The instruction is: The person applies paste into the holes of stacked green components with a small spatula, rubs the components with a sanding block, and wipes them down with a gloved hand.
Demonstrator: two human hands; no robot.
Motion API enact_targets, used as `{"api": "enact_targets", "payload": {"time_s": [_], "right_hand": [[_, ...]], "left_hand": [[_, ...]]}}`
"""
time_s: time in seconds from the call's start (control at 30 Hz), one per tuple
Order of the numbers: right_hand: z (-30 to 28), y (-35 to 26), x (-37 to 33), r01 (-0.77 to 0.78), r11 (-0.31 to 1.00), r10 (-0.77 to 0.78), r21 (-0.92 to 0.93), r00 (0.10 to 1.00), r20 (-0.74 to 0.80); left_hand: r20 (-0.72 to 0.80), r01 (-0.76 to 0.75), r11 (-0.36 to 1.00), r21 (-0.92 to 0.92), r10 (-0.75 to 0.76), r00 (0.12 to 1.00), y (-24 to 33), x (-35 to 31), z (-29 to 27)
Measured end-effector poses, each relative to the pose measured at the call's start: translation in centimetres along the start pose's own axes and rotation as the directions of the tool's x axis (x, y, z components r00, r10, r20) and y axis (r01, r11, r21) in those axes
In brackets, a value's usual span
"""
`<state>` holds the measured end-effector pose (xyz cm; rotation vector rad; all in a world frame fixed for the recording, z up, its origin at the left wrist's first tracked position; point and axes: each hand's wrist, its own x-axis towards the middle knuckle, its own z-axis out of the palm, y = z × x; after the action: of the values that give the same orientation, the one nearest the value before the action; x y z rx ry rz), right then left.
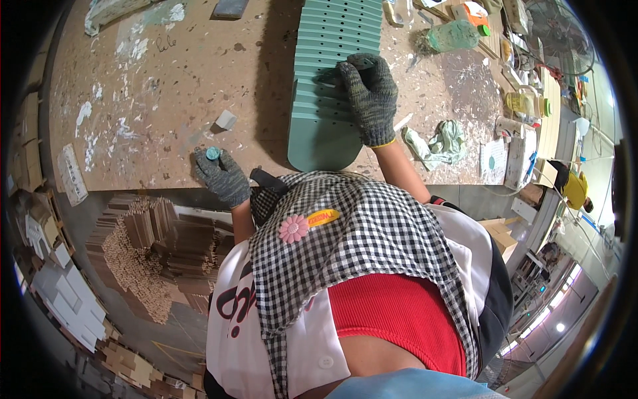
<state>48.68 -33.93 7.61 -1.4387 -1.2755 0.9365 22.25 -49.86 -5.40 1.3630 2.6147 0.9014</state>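
Note:
A long green slatted panel [325, 143] with rows of small holes and a rounded near end lies on the workbench in front of me. My right hand [373, 100], in a grey knit glove, is over the panel's right side. Its fingers are closed around something dark that I cannot make out. My left hand [224, 179], gloved the same way, is at the bench's front edge, left of the panel. Between its thumb and fingers sits a small round teal piece [212, 153], like a cap. A small grey block [226, 120] lies just beyond that hand.
Paint spots cover the wooden workbench [173, 86]. On the right are a crumpled pale green cloth [442, 143], a clear bottle with a green cap [455, 36] and another bottle [525, 104]. A fan [558, 40] stands far right. Stacked cardboard [143, 249] shows below the bench, left.

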Motion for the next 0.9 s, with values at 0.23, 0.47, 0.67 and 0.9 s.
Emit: {"api": "enact_targets", "payload": {"time_s": [0.23,0.47,0.67,0.9], "right_hand": [[-0.1,0.3,-0.2,-0.086,0.975,0.090,0.202,0.996,-0.011],[0.0,0.1,-0.4,-0.021,0.991,0.023,0.129,1.000,-0.012],[0.1,-0.1,-0.5,0.109,0.994,-0.108,-0.017,0.993,0.038],[0.0,-0.3,-0.6,0.012,1.000,-0.013,0.018,0.998,0.055]], "left_hand": [[0.000,-0.063,0.994,0.086,0.063,0.998,0.2,0.1,-0.1],[0.001,-0.053,0.998,0.041,0.053,0.999,0.2,0.3,-0.3],[-0.010,-0.027,0.999,-0.034,0.027,1.000,0.8,0.3,-0.5],[-0.008,-0.074,0.997,0.021,0.075,0.997,0.5,0.5,-0.5]]}}
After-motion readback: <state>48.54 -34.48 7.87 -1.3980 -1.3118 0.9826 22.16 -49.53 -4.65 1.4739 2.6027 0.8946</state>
